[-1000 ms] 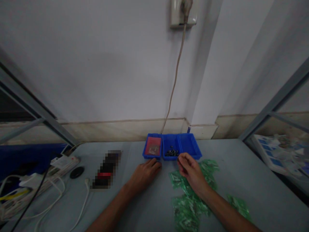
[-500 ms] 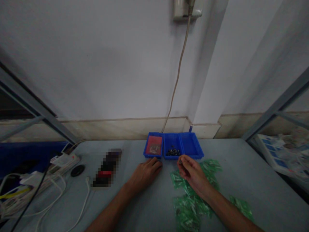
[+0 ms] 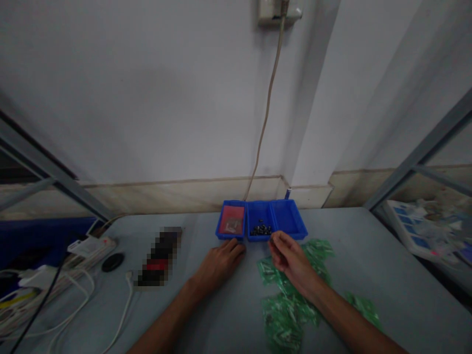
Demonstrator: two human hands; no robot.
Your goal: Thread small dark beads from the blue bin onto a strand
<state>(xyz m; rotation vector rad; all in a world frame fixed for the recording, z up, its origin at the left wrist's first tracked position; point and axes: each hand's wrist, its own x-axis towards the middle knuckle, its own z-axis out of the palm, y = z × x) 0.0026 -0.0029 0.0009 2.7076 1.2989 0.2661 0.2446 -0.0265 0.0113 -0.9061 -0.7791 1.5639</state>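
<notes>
My left hand point(image 3: 221, 260) lies on the table with its fingers loosely extended, just in front of the left blue bin point(image 3: 218, 231); nothing shows in it. A pink sheet point(image 3: 233, 212) and a small clear bag point(image 3: 233, 226) lie inside that bin. My right hand point(image 3: 287, 253) is at the front edge of the middle blue bin point(image 3: 259, 209), thumb and fingers pinched together. What the pinch holds is too small and dark to make out. Small dark metallic pieces point(image 3: 261, 230) are heaped at the front of the middle bin. Beneath my right hand lie green plastic packets point(image 3: 282, 324).
A blue compartment point(image 3: 287, 219) adjoins the middle bin on the right. At left are a pixelated dark object point(image 3: 158, 258), a black round disc point(image 3: 112, 262), white cables point(image 3: 125, 305) and a power strip point(image 3: 88, 246). A container of bags point(image 3: 416, 236) stands beyond the table's right side.
The whole view has shifted slightly, with the scene lying a little further left. My right hand remains pinched by the middle bin, and my left hand still rests on the table.
</notes>
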